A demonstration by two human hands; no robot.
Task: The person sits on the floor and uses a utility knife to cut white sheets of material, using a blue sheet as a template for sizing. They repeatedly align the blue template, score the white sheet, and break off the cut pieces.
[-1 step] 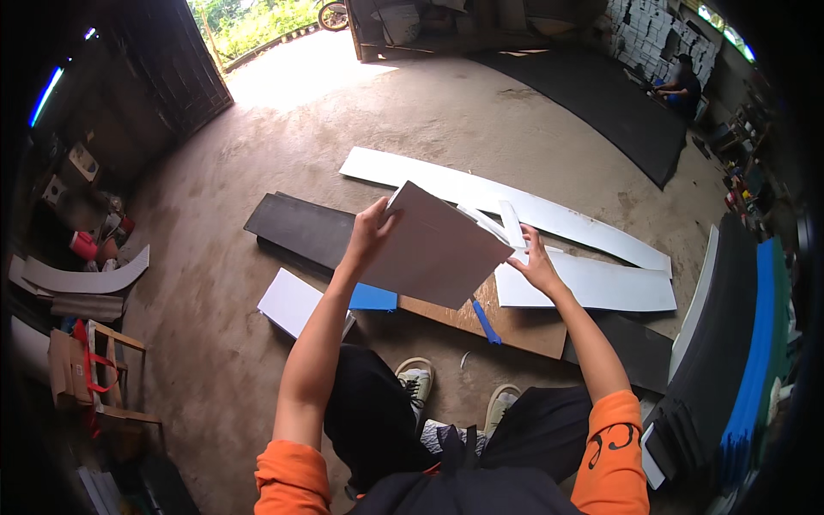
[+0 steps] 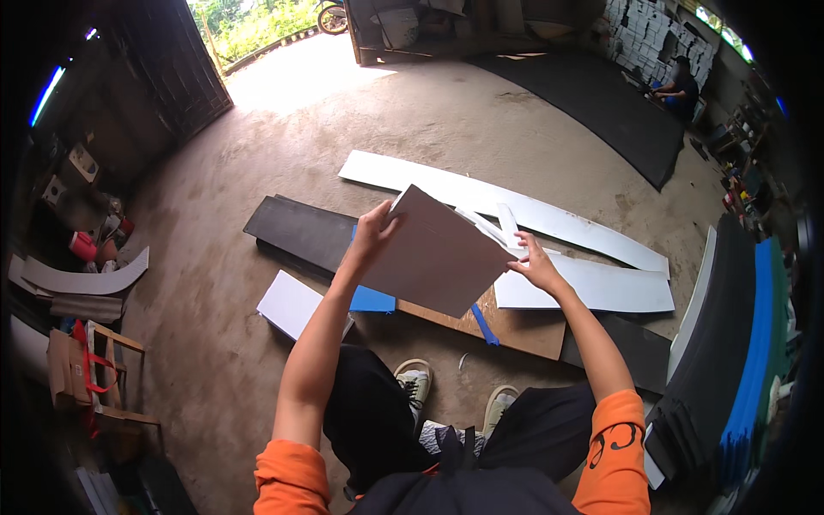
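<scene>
My left hand [image 2: 375,230] grips the left edge of a white rectangular foam sheet [image 2: 436,257], which is tilted in front of me at about knee height. Other white edges show behind it, so it may be a small stack. At its right corner, my right hand [image 2: 538,263] has thumb and fingers closed around the corner. Beneath the sheet lies a brown board [image 2: 532,324] on the floor, with a blue-handled tool [image 2: 486,326] on it; the tool's far end is hidden. A narrow white strip [image 2: 508,221] is just beyond my right hand.
Long white foam strips [image 2: 592,230] and dark foam slabs [image 2: 300,227] lie around the board. Left of my knees is a stack of white sheets [image 2: 292,302], beside a blue piece [image 2: 373,299]. Foam rolls [image 2: 748,343] stand at right. A person [image 2: 682,90] sits far right.
The held sheet has dropped slightly. My right hand has come in from just off the corner, and its fingers now close on it.
</scene>
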